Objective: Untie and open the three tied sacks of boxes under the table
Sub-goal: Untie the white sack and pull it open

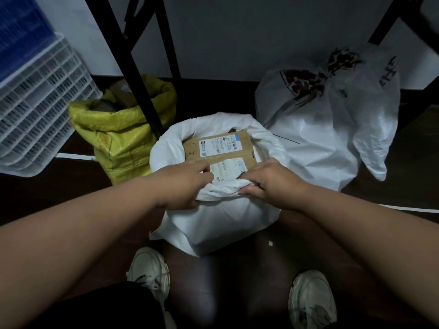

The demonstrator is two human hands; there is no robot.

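While my left hand and right hand pinch the rolled rim of the white sack on the floor (soft, slippery plastic), its parcel boxes look heavy; grip the rim.

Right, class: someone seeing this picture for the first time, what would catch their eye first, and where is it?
First, the two hands, left hand and right hand, gripping the near rim of the open white sack at centre, with a labelled cardboard box showing inside. Left of it stands an open yellow sack; at the back right, a white bag is still knotted shut.
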